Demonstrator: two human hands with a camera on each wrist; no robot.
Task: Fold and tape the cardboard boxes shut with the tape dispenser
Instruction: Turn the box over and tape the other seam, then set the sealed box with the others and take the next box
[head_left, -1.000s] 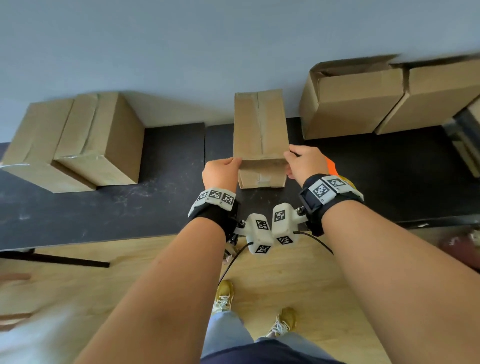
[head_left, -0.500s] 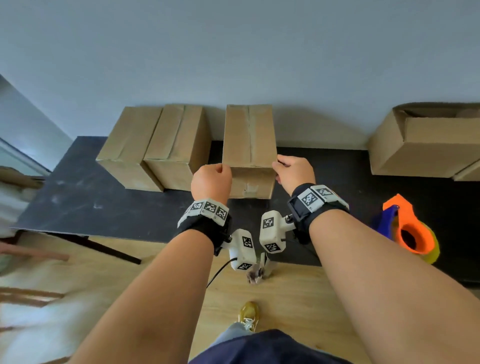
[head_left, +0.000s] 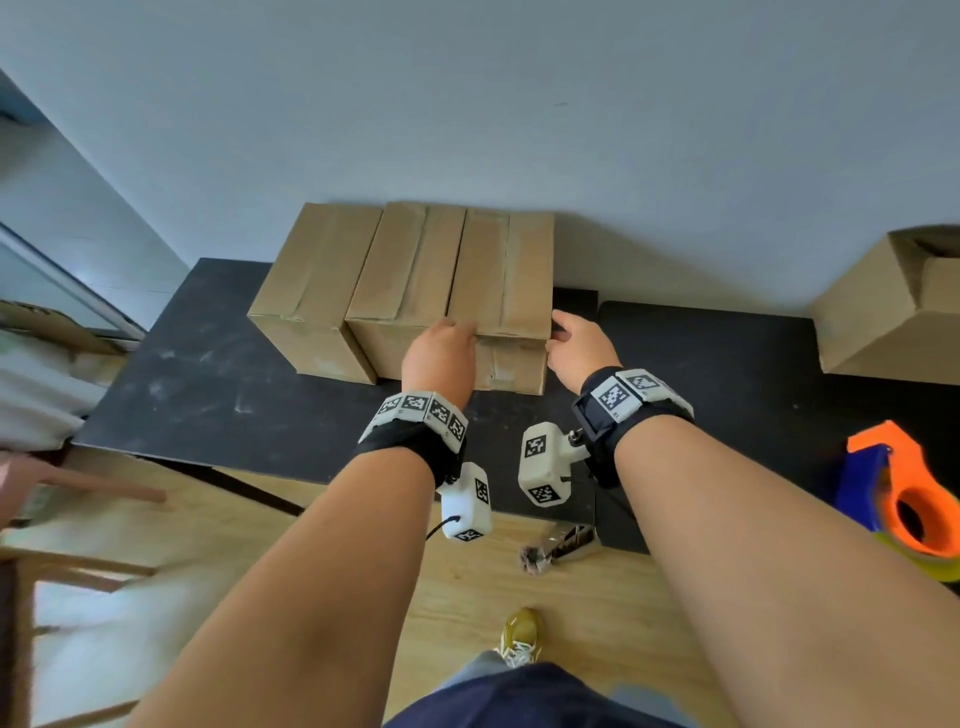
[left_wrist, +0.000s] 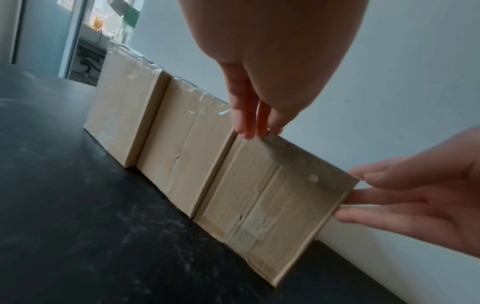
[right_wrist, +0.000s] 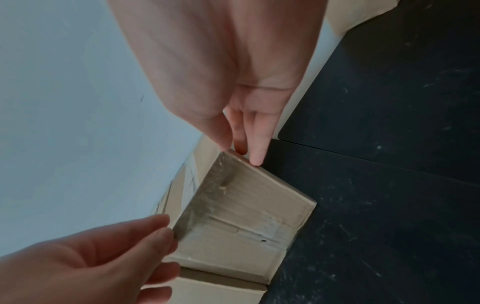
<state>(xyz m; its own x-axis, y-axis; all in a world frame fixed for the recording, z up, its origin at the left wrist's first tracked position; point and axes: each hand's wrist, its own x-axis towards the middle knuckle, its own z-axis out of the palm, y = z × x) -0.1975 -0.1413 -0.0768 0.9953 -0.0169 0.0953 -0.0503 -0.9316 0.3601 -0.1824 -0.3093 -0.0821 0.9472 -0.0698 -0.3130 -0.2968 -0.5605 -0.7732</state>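
So the taped box (head_left: 501, 291) sits on the table (head_left: 208, 374), flush against two other boxes (head_left: 363, 291). Left hand (head_left: 440, 358) has straight fingers touching its top left corner, right hand (head_left: 579, 349) relaxed, fingertips at the right edge. Dispenser (head_left: 906, 493) well off right.

No readable text anywhere; only black-and-white square marker patterns on wristbands (head_left: 415, 410) and wrist cameras (head_left: 543, 467).

I see black wrist straps (head_left: 410, 441) topped with white blocks bearing black-and-white square markers (head_left: 621, 394), white camera pods (head_left: 545, 462) hanging below, a thin black cable (head_left: 439, 526), bare forearms, dark shorts (head_left: 519, 696), yellow sneaker (head_left: 521, 635).
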